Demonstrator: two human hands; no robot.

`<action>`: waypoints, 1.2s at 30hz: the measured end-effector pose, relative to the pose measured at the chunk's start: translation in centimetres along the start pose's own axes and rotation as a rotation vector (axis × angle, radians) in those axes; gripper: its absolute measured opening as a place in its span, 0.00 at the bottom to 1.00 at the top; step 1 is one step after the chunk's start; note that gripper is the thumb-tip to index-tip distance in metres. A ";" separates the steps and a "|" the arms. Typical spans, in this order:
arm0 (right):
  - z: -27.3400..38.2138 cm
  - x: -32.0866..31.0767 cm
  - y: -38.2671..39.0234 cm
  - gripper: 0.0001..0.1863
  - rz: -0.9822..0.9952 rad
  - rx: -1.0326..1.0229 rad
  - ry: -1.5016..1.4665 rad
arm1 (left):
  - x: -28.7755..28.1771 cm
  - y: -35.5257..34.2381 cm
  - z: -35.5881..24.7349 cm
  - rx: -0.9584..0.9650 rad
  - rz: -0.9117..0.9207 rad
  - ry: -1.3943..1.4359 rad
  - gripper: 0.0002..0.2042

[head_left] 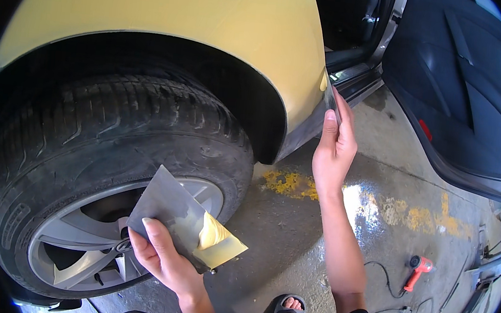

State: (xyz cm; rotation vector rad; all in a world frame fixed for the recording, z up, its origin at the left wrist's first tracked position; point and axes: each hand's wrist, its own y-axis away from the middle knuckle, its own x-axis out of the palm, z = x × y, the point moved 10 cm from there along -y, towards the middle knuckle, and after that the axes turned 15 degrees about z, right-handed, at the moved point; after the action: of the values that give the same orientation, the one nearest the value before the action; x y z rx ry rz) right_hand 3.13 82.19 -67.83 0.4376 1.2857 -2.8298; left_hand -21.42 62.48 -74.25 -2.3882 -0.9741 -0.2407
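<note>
One large car body panel coated in matte pale yellow [217, 12] is seen above one treaded black rubber tyre [119, 124], fitted on one silver spoked alloy wheel [80, 267]; one open black car door [452, 98] is shown at the right. In front of the wheel, one flat rectangular grey sheet [169, 200] is clamped between the fingers of the left hand [170, 265]. One pistol-shaped red heat gun [421, 268] is laid on the floor. At the panel's right-hand edge, one thin grey blade [330, 97] is pinched by the fingers of the right hand [335, 156]. One smear of creamy yellow paste [212, 232] is borne by the sheet. The grey concrete floor [274, 220] is stained and crossed by worn yellow paint [290, 185]. The blade is seen nearly edge-on, so its contact with the panel cannot be made out; the door is cut off by the dark fisheye rim, and one sandalled foot [291, 303] is partly hidden.
</note>
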 end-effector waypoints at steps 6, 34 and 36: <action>1.2 1.7 1.2 0.18 -0.081 -0.049 0.104 | 0.3 0.0 -0.3 -0.015 0.002 0.002 0.13; 5.6 0.3 13.3 0.13 -0.116 0.055 -0.821 | 2.3 0.7 -0.7 0.032 0.183 0.052 0.11; 7.2 0.2 13.5 0.14 -0.076 0.020 -0.816 | 3.0 0.8 -0.7 0.062 0.169 0.031 0.10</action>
State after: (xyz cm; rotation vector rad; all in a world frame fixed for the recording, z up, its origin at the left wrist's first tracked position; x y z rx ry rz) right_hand 2.66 67.91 -73.30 -0.7113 1.0799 -2.5759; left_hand -18.68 63.40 -72.95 -2.3868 -0.7496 -0.1805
